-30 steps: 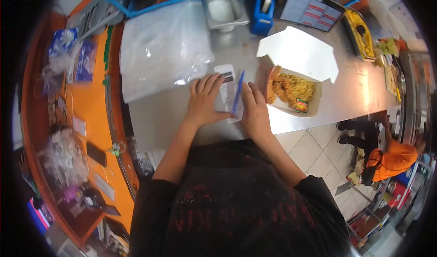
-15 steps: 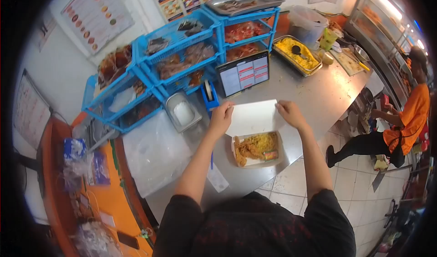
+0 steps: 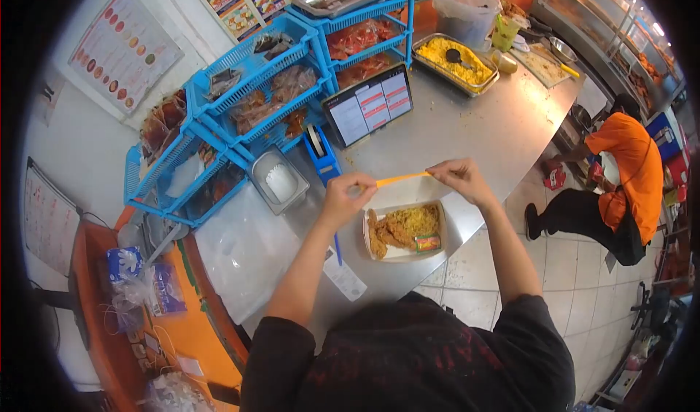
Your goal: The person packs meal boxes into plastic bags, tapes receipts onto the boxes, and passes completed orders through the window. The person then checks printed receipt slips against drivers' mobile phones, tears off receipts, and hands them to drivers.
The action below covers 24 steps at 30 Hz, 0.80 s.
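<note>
An open takeaway box (image 3: pixel 390 257) sits on the steel table in front of me. Inside are fried chicken pieces (image 3: pixel 389 231), yellow rice (image 3: pixel 419 219) and a small red-and-green sachet (image 3: pixel 428 243). Its raised lid (image 3: pixel 402 179) is seen nearly edge-on as an orange strip, white below. My left hand (image 3: pixel 345 199) pinches the lid's left corner. At the right corner, my right hand (image 3: pixel 462 181) pinches the same edge between thumb and fingers.
Beyond the box stand a tablet (image 3: pixel 370 107), a blue tape dispenser (image 3: pixel 321 153) and a metal container (image 3: pixel 279 180). Blue stacked baskets (image 3: pixel 262 119) hold bagged food. A yellow rice tray (image 3: pixel 415 45) lies farther back. A person in orange (image 3: pixel 631 157) bends at right.
The lid has tilted towards me, from showing its broad white inside to nearly edge-on. Both hands keep their pinch. The co-worker at right has bent lower.
</note>
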Each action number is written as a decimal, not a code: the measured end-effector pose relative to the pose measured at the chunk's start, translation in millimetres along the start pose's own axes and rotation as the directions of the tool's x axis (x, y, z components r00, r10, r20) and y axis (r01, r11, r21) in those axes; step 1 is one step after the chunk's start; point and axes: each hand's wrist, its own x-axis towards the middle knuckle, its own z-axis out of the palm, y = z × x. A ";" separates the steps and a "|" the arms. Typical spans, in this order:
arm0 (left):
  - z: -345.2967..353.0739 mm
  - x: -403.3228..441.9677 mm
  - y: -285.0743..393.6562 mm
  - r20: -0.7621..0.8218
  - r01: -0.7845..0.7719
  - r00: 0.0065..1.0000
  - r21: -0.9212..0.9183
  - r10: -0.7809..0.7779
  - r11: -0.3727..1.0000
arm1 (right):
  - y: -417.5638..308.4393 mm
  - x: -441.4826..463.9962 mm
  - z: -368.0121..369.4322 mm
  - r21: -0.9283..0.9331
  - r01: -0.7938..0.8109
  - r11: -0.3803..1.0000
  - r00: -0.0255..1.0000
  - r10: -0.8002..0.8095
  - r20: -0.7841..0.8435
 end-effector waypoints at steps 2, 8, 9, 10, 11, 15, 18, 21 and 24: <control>0.8 -9.3 11.2 0.047 0.171 0.985 -0.073 -0.168 0.983 | -8.5 -11.1 3.1 -0.014 -0.116 0.993 0.993 0.117 0.022; -4.8 -57.1 25.9 0.488 0.082 0.860 0.151 -0.147 0.985 | -4.7 -62.9 3.3 -0.319 -0.246 0.915 0.914 0.328 0.239; 6.2 -72.0 30.1 0.323 0.184 0.899 0.333 -0.296 0.925 | -1.8 -75.3 16.8 -0.394 -0.320 0.862 0.926 0.372 0.064; 15.3 -83.1 32.0 0.130 0.302 0.903 0.485 -0.409 0.821 | 2.8 -84.8 30.9 -0.449 -0.400 0.799 0.913 0.391 -0.117; 22.0 -91.6 32.0 0.126 0.306 0.903 0.483 -0.411 0.820 | 11.3 -93.5 39.2 -0.452 -0.398 0.798 0.913 0.391 -0.113; 38.8 -106.4 19.9 -0.109 0.576 0.815 0.269 -0.569 0.772 | 38.4 -101.8 52.7 -0.371 -0.402 0.837 0.904 0.298 -0.306; 28.6 -100.8 25.2 -0.024 0.703 0.710 0.074 -0.704 0.707 | 23.9 -96.0 50.1 -0.311 -0.481 0.820 0.862 0.379 -0.336; 16.1 -90.6 32.5 0.143 0.774 0.621 0.039 -0.770 0.632 | -2.9 -88.3 44.6 -0.278 -0.554 0.785 0.827 0.482 -0.290; 23.9 -91.4 24.2 0.303 0.855 0.493 0.003 -0.815 0.519 | 8.5 -83.4 45.1 -0.288 -0.613 0.736 0.788 0.596 -0.155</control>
